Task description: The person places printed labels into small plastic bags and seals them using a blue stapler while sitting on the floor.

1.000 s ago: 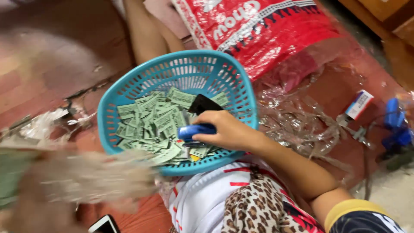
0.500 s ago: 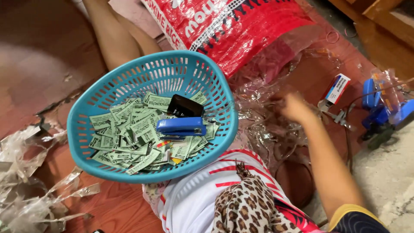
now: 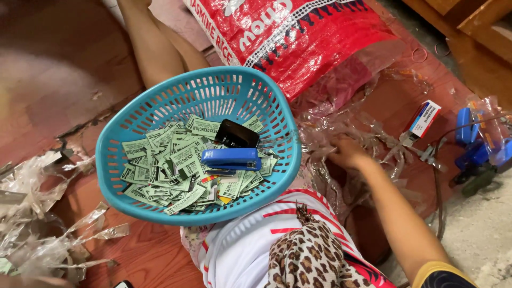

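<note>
The right hand is down in a heap of clear plastic scraps on the red floor, fingers sunk into the crinkled film. Whether they're closed on a piece or just resting can't be told (the hand is blurred and half buried). The left hand isn't in view.

Rel. to that hand:
- Just left of it, nearly touching the scraps, sits a turquoise plastic basket propped on the person's lap.
- Inside the basket, a loose pile of small green paper labels. On top of them lies a blue stapler, w/ a small black box touching its far side.
- Beyond the hand, farther from the person, a red woven sack lies flat, its edge over the scrap heap.
- To the right of the hand, apart from it, a small red-and-white box on the floor.
- Further right, blue plastic items partly wrapped in film; can't tell what they are.
- Far left, well apart, more torn clear film on the floor.
</note>
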